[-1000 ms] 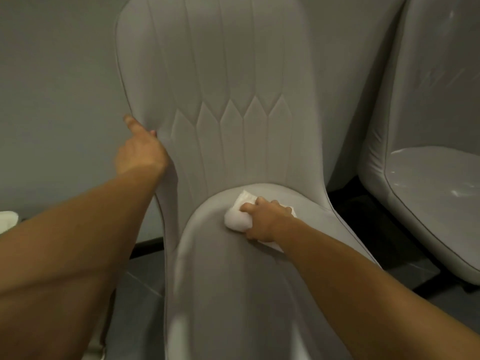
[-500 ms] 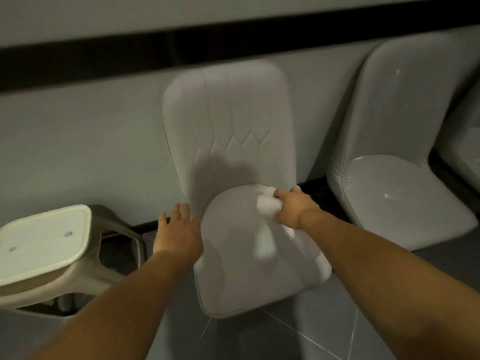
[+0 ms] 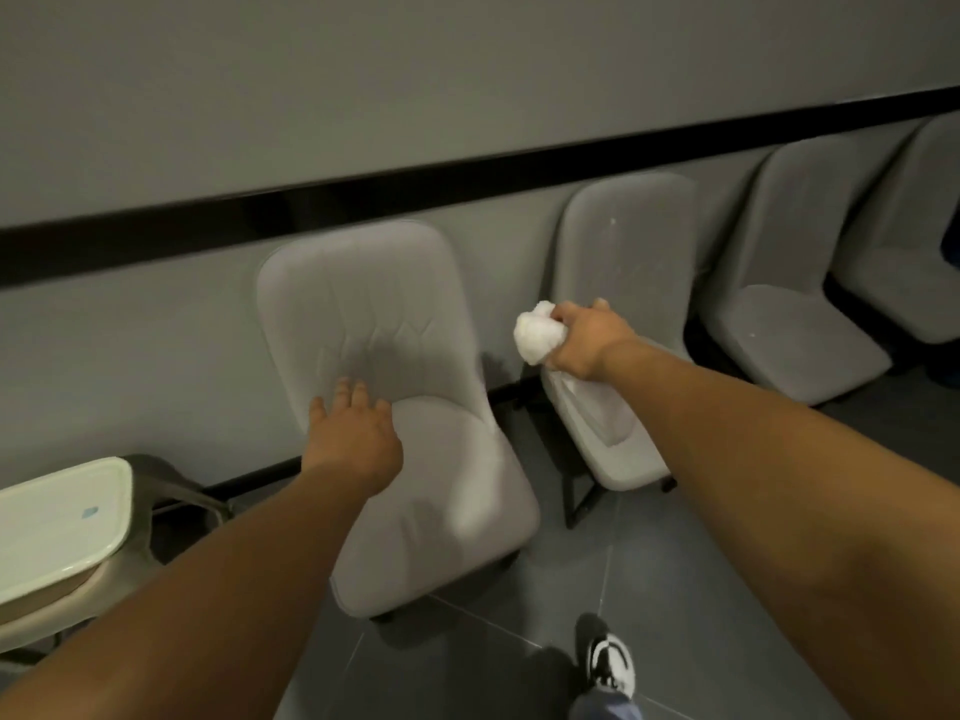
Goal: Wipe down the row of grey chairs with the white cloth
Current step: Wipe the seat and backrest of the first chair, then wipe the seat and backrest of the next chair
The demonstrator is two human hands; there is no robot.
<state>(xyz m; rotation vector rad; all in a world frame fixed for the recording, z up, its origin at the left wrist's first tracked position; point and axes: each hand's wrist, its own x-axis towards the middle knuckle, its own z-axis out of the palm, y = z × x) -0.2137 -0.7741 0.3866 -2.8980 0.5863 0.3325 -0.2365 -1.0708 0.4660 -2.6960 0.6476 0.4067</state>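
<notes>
The white cloth (image 3: pixel 537 332) is bunched in the right hand (image 3: pixel 589 340) beside the second grey chair (image 3: pixel 618 283), while the left hand (image 3: pixel 353 433) hovers flat-fingered over the first grey chair (image 3: pixel 415 459).

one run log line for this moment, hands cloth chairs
right hand: grips white cloth, raised off seats | left hand: fingers straight, over first chair | second chair: beside cloth, not touched

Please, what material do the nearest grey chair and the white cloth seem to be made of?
Nearest grey chair: probably matte padded upholstery, fabric or faux leather; stitched seams cross its backrest, with a soft sheen on the seat.
White cloth: soft absorbent fabric or paper towel, crumpled into a ball in the right hand.
</notes>
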